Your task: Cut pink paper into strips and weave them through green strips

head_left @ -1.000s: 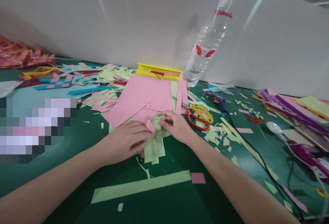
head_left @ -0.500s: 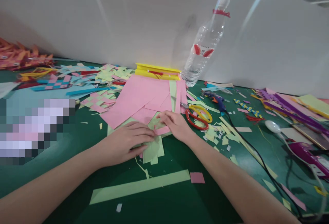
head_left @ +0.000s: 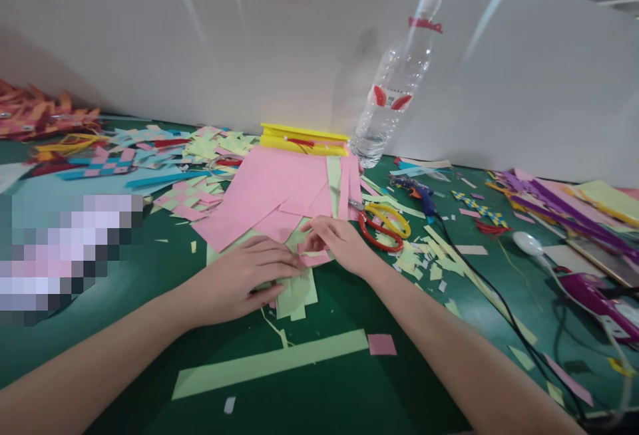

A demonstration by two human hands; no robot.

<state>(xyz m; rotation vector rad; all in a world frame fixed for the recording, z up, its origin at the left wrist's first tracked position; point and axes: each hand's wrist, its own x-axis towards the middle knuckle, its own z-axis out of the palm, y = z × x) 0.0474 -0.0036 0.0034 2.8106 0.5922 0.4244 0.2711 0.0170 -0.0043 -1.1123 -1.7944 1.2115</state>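
Observation:
My left hand (head_left: 252,272) rests over a small piece of overlapping light green paper strips (head_left: 298,294), its fingers bent on top and its thumb by the near edge. A narrow pink paper strip (head_left: 314,259) crosses the piece, and its left end meets my left fingertips. My right hand (head_left: 339,241) curls its fingers at the strip's right part; the hand hides the exact contact. Beneath and beyond lie pink paper sheets (head_left: 284,179). Scissors (head_left: 384,225) with red and yellow handles lie just right of my right hand.
A loose green strip (head_left: 269,363) and a pink square (head_left: 382,344) lie in front. A clear bottle (head_left: 397,92) leans by the wall. A blue glue gun (head_left: 422,194) trails a black cable on the right. Paper scraps (head_left: 419,255) and a purple device (head_left: 596,302) lie there too.
The right fingers have shifted slightly, and the pink strip between the hands sits a little differently. The left hand stays on the green strips. The view has moved very slightly.

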